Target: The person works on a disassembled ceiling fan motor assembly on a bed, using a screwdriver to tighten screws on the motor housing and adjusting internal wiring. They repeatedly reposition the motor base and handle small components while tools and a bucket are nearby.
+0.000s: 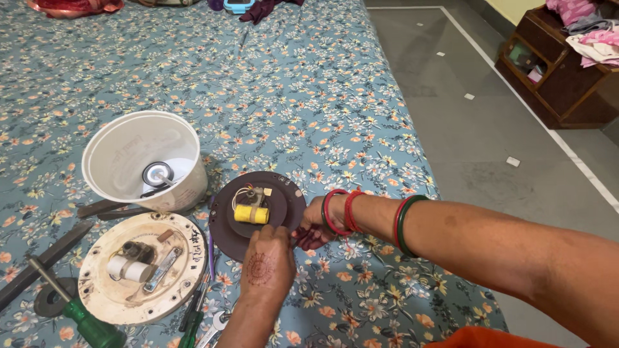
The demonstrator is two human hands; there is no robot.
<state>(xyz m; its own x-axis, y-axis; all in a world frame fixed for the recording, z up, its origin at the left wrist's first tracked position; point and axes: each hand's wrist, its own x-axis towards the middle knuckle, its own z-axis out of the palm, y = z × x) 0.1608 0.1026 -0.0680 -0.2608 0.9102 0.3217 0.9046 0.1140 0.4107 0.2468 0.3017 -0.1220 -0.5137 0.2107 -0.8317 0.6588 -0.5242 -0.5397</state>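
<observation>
Head view, looking down at a bed (309,84) covered by a blue floral sheet. A white bucket (145,161) lies on its side at the left. Below it sits a cream disc (138,267) carrying small parts, with a green-handled screwdriver (90,325) and dark tools beside it. A dark brown disc (256,216) with a yellow coil (251,214) lies at the centre, just right of the cream disc. The left hand (267,264) covers its near edge, fingers curled over the rim. The right hand (313,225), wearing bangles, grips the right edge.
</observation>
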